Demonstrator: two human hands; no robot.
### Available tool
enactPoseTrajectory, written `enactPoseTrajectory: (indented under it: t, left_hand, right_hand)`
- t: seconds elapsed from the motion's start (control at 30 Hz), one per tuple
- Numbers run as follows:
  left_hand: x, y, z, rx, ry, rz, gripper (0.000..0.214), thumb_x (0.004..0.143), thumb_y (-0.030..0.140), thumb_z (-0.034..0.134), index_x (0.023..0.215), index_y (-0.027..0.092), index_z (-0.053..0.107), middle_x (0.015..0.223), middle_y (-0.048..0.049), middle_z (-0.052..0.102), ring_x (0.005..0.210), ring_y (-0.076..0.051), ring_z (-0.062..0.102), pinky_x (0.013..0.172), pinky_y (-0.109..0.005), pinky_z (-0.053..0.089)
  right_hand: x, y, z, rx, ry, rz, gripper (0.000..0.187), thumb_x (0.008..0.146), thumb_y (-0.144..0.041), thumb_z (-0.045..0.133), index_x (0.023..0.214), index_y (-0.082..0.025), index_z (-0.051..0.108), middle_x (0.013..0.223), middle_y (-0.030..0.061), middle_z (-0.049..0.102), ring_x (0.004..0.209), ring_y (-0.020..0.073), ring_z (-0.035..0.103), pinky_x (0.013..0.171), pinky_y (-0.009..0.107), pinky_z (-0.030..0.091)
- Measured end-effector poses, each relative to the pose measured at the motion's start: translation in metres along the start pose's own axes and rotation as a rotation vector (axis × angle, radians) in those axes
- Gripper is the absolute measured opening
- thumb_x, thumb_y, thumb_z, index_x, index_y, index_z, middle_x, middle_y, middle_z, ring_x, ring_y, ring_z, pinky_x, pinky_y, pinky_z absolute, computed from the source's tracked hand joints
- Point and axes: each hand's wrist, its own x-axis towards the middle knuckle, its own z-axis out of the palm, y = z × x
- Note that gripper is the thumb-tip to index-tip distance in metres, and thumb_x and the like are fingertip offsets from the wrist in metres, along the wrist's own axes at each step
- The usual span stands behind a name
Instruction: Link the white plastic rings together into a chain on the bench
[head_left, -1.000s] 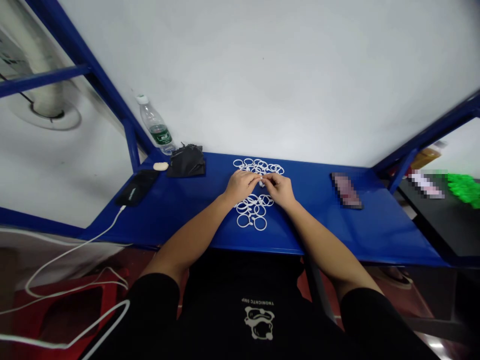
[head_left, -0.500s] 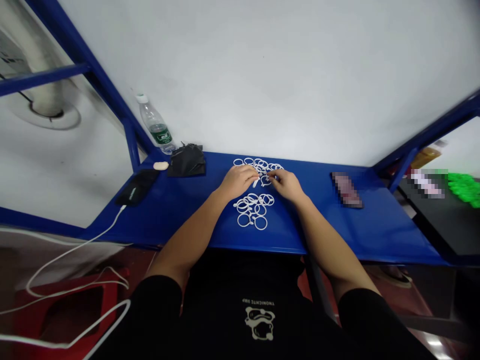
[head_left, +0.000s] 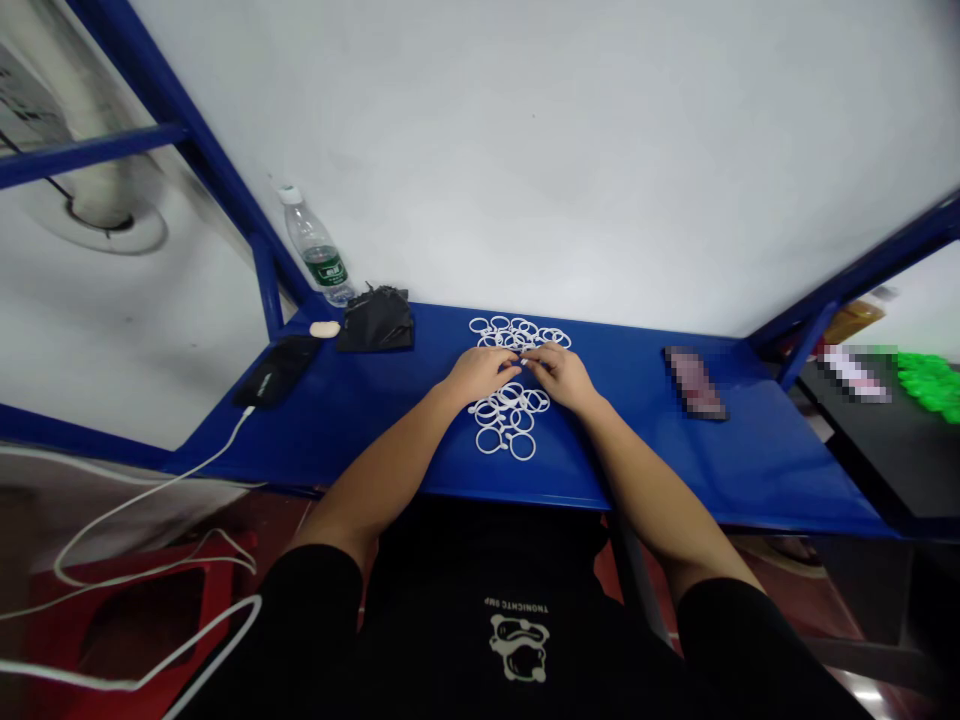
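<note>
My left hand (head_left: pixel 480 372) and my right hand (head_left: pixel 561 374) meet fingertip to fingertip over the blue table, between two groups of white plastic rings. A small white piece (head_left: pixel 524 362) shows at the right fingertips, probably part of a white ring; the fingers hide the rest. My left fingers are pinched close beside it, and what they hold is hidden. Behind the hands lies the far group of white rings (head_left: pixel 500 324), partly covered by my fingers. Nearer to me, several white rings with small tabs (head_left: pixel 523 446) lie overlapping in a loose pile.
The blue table (head_left: pixel 630 450) runs against a white wall. On its left are a clear bottle (head_left: pixel 324 262), a black plastic bag (head_left: pixel 377 320), a cream-coloured piece (head_left: pixel 325 329) and a black device (head_left: pixel 276 372) with a white cable. A blurred-out phone-like object (head_left: pixel 695 382) lies right.
My hands have come together and slightly nearer to me. The ring and white strip that showed between the fingers are now mostly covered. The near pile looks unchanged.
</note>
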Motion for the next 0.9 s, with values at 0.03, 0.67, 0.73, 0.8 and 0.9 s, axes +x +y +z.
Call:
enactPoseTrajectory:
  t: [0.03, 0.67, 0.73, 0.8, 0.9]
  left_hand:
    - [0.0, -0.002, 0.002, 0.016, 0.01, 0.033, 0.015, 0.104, 0.029, 0.068, 0.106, 0.023, 0.082, 0.098, -0.0049, 0.082, 0.089, -0.021, 0.075, 0.081, -0.034, 0.056]
    - [-0.001, -0.012, -0.014, 0.002, 0.329, 0.119, 0.045, 0.109, 0.042, 0.054, 0.074, 0.021, 0.073, 0.072, -0.0034, 0.073, 0.07, -0.018, 0.067, 0.075, -0.033, 0.049]
    - [-0.001, -0.016, -0.015, -0.026, 0.329, 0.021, 0.04, 0.108, 0.04, 0.057, 0.079, 0.021, 0.076, 0.076, -0.0037, 0.076, 0.071, -0.018, 0.068, 0.071, -0.031, 0.048]
    - [0.001, -0.021, -0.01, -0.027, 0.25, -0.026, 0.03, 0.105, 0.036, 0.063, 0.083, 0.021, 0.079, 0.079, -0.0033, 0.078, 0.072, -0.018, 0.068, 0.068, -0.03, 0.048]
    - [0.002, -0.025, 0.0, -0.026, 0.086, -0.013, 0.02, 0.101, 0.031, 0.069, 0.088, 0.023, 0.082, 0.085, -0.0024, 0.081, 0.074, -0.018, 0.071, 0.068, -0.029, 0.049]
  right_hand:
    - [0.0, -0.001, 0.0, 0.031, 0.023, -0.024, 0.028, 0.106, -0.027, 0.057, 0.121, -0.025, 0.081, 0.109, 0.0102, 0.079, 0.101, 0.0257, 0.072, 0.091, 0.038, 0.057]
    - [-0.005, -0.021, -0.005, 0.203, 0.054, -0.138, 0.021, 0.105, -0.038, 0.063, 0.106, -0.025, 0.08, 0.098, 0.0061, 0.081, 0.088, 0.0215, 0.074, 0.083, 0.035, 0.057]
    - [-0.004, -0.013, -0.005, 0.158, 0.078, -0.098, 0.022, 0.106, -0.037, 0.063, 0.11, -0.025, 0.081, 0.103, 0.0071, 0.082, 0.092, 0.0225, 0.074, 0.085, 0.036, 0.057]
    - [-0.002, 0.001, -0.004, 0.077, 0.138, 0.002, 0.022, 0.105, -0.032, 0.062, 0.113, -0.024, 0.081, 0.106, 0.0087, 0.082, 0.095, 0.0241, 0.074, 0.087, 0.038, 0.058]
    - [0.002, 0.024, -0.002, -0.028, 0.133, 0.168, 0.022, 0.1, -0.021, 0.066, 0.116, -0.023, 0.081, 0.112, 0.01, 0.081, 0.095, 0.0253, 0.074, 0.087, 0.038, 0.058]
